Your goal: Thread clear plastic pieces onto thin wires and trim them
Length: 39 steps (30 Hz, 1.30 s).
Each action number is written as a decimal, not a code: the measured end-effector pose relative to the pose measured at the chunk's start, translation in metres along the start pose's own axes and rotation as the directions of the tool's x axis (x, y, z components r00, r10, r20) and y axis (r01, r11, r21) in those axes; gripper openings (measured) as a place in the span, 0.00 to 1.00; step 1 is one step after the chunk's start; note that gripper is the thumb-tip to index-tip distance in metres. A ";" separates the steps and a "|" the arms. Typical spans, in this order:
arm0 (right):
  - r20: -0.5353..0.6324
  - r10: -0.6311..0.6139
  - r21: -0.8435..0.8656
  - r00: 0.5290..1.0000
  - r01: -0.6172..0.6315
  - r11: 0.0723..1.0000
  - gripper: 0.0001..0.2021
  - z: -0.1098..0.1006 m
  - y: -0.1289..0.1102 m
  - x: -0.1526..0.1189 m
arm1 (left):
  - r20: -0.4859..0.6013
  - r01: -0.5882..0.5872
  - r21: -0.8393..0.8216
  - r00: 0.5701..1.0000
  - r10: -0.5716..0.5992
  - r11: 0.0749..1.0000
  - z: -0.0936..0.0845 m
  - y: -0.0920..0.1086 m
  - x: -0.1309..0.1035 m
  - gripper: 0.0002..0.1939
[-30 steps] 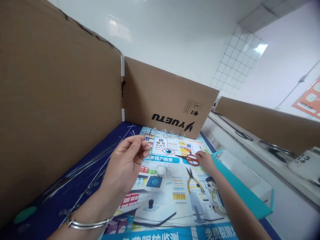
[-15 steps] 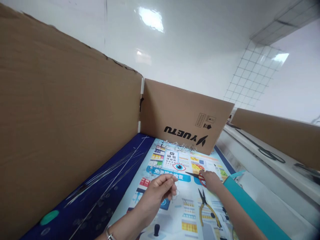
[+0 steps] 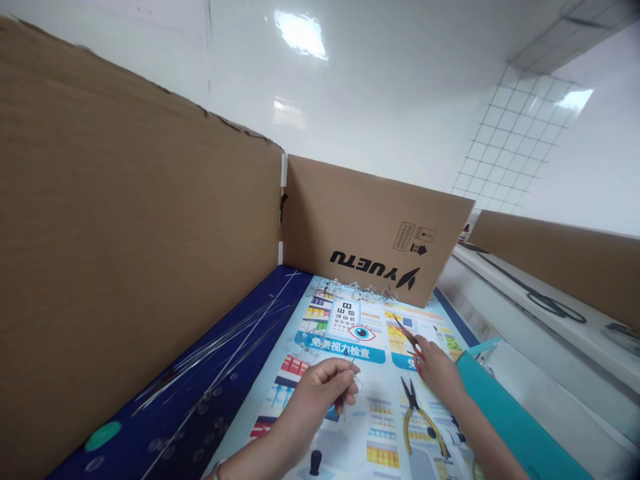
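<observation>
My left hand (image 3: 325, 387) is closed in a pinch on a thin wire piece (image 3: 345, 407), which sticks out below the fingers; its exact shape is too fine to make out. Over the right part of the printed mat, my right hand (image 3: 440, 367) grips red-handled scissors (image 3: 411, 339) with dark blades pointing up and left, slightly apart. Just below that hand lie yellow-handled needle-nose pliers (image 3: 423, 420), jaws pointing away from me.
Small clear wire pieces (image 3: 360, 291) are heaped along the back cardboard panel (image 3: 375, 220). Long thin wires (image 3: 200, 353) lie on the blue cloth at left, near a green disc (image 3: 103, 436). A teal board (image 3: 505, 413) borders the right. Another cardboard panel (image 3: 150, 233) stands at left.
My right hand has lifted the scissors from the mat and swung their tips upward and away. The left hand keeps its pinch on the wire piece, nearly in place.
</observation>
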State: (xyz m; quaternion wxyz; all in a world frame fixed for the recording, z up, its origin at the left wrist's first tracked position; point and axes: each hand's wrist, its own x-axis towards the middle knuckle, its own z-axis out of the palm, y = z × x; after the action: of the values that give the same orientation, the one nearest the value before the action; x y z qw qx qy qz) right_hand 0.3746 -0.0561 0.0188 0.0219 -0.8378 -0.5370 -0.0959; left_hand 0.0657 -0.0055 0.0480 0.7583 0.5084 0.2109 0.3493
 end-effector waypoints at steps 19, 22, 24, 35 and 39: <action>-0.017 -0.168 0.978 0.986 0.051 0.202 0.13 -0.080 -0.112 -0.067 | -0.016 0.089 0.200 0.996 -0.087 0.976 0.002 -0.020 0.002 0.12; -0.010 -0.196 0.965 0.981 0.061 0.255 0.12 -0.082 -0.122 -0.073 | 0.004 0.099 0.223 0.995 -0.103 0.970 0.004 -0.025 0.000 0.12; -0.018 -0.196 0.945 0.980 0.080 0.317 0.12 -0.076 -0.124 -0.075 | 0.009 0.116 0.234 0.992 -0.122 0.965 0.005 -0.027 0.000 0.12; -0.092 -0.166 0.881 0.982 0.158 0.447 0.10 -0.073 -0.131 -0.081 | 0.035 0.114 0.258 0.991 -0.127 0.959 0.005 -0.036 -0.002 0.13; -0.071 -0.159 0.898 0.985 0.133 0.419 0.11 -0.069 -0.131 -0.082 | 0.050 0.109 0.244 0.991 -0.125 0.964 0.005 -0.037 -0.003 0.13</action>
State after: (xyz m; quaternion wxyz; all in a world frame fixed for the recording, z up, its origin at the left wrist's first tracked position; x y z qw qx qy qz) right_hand 0.2136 -0.0839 0.0629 0.4490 -0.6487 -0.5762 0.2135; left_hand 0.0793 -0.0197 0.0158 0.7168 0.5942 0.2566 0.2593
